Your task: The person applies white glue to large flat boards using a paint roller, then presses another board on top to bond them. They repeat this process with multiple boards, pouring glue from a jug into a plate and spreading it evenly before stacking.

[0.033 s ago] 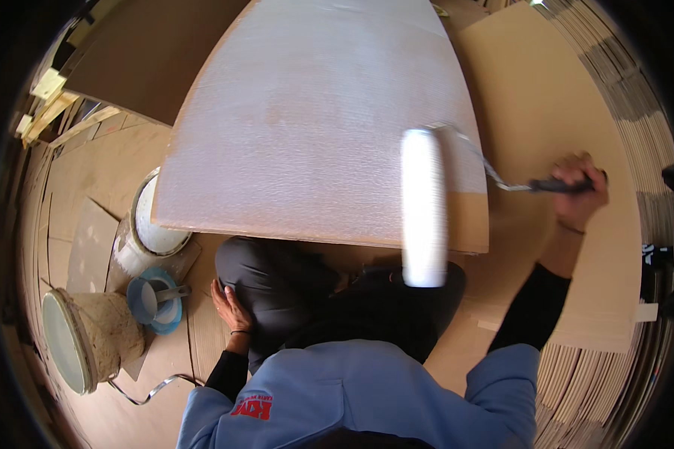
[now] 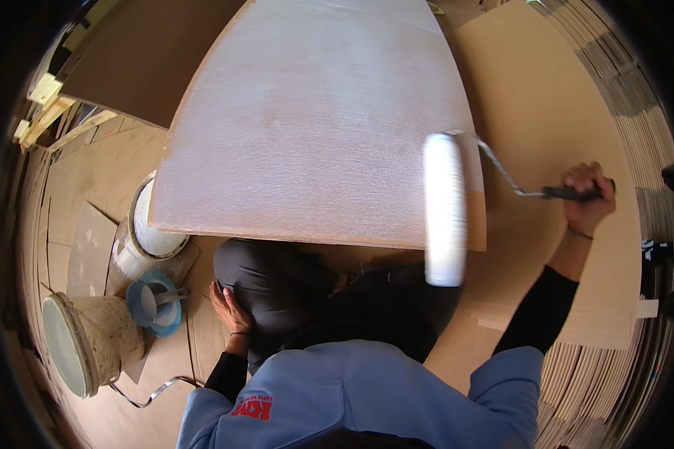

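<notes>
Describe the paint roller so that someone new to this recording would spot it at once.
Find the large whitish board at upper centre. Crossing its near edge at right is the paint roller, its bent metal frame leading to a dark handle in the right hand. Its bright white cylinder stands out from the duller board and brown cardboard sheet.

The floor was covered with tan cardboard sheets, with seams running between them. On the left, a flat greyish piece lay on it, just beside a paint-smeared white bucket. Nearer stood a crusted, pale-rimmed bucket, and close to both a light-blue bowl holding a white handled vessel. A bent metal strip lay below these. On the right, a wide brown sheet lay over stacked cardboard, whose layered edges showed around it.
</notes>
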Tool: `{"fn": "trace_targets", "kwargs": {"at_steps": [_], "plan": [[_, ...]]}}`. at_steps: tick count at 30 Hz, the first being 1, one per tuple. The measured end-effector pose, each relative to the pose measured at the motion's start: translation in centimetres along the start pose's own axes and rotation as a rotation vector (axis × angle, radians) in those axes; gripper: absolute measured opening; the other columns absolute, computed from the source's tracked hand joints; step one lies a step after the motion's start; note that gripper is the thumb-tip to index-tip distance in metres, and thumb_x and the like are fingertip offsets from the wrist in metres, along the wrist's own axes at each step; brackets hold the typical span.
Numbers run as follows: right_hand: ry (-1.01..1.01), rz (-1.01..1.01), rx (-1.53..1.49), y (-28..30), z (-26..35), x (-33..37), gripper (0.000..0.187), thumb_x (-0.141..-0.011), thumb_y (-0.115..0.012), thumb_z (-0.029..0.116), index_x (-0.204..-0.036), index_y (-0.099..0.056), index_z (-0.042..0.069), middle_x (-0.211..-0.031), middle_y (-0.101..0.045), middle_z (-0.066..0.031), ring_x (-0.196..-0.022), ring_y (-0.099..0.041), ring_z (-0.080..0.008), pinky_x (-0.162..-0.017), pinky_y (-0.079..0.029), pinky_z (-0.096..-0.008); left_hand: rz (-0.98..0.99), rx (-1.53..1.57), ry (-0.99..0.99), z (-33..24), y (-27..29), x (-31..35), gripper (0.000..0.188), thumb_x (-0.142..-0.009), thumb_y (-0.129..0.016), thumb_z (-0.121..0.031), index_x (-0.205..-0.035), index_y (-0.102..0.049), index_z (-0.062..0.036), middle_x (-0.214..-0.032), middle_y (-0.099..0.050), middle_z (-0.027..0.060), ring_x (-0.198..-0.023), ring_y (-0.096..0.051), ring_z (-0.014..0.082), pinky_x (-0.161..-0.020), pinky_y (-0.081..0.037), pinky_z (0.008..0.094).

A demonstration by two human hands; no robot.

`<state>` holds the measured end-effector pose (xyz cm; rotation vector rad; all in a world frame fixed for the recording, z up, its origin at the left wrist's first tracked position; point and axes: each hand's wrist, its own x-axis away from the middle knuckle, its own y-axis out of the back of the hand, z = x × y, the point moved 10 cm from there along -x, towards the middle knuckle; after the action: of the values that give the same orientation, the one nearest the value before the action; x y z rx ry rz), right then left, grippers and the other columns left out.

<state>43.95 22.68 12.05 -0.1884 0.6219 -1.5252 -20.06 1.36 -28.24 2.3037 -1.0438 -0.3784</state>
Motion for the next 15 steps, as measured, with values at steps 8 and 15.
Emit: {"fn": "trace_targets", "kwargs": {"at_steps": [8,15], "plan": [[0.076,0.073,-0.173,0.3,0.2,1.7,0.012,-0.078,-0.056,0.014,-0.072,-0.045,0.012,-0.061,-0.034,0.0005,-0.058,-0.036,-0.0137,-0.061,-0.035,-0.0310,0.028,-0.026,0.019,0.2,0.0,-0.1,0.066,-0.096,-0.036,-0.049,-0.137,-0.037,0.0020,-0.139,-0.040,0.0223,-0.130,-0.036,0.0360,-0.108,-0.026,0.0420],[0.121,-0.005,-0.305,-19.3,-19.5,-1.8,0.010,-0.074,-0.052,0.012,-0.068,-0.045,0.008,-0.052,-0.050,-0.0120,-0.044,-0.052,-0.0253,-0.049,-0.049,-0.0442,0.003,-0.101,-0.016,0.4,0.6,-0.5,0.066,-0.096,-0.034,-0.050,-0.137,-0.037,0.0018,-0.139,-0.039,0.0220,-0.130,-0.036,0.0362,-0.108,-0.026,0.0424]]}}
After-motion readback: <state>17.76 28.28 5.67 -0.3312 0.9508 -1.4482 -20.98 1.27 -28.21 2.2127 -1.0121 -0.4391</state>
